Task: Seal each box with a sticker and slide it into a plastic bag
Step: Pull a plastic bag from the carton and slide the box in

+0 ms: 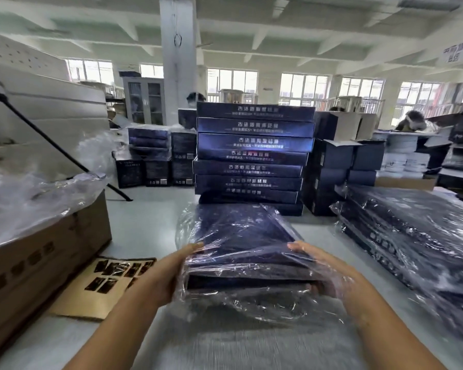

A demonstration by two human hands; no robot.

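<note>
A flat dark blue box [241, 236] lies tilted in front of me inside a clear plastic bag [251, 305], whose open end hangs loose toward me. My left hand [169, 271] grips the box's near left corner, thumb on top. My right hand [329, 273] grips the near right corner, partly under the bag's film. A brown sheet with dark stickers [110, 276] lies on the table at the left.
A tall stack of the same blue boxes [251, 156] stands right behind the held box. Bagged boxes [412, 241] pile up at the right. At the left stands a cardboard carton [38, 263] with plastic bags on top. A person works at the far right.
</note>
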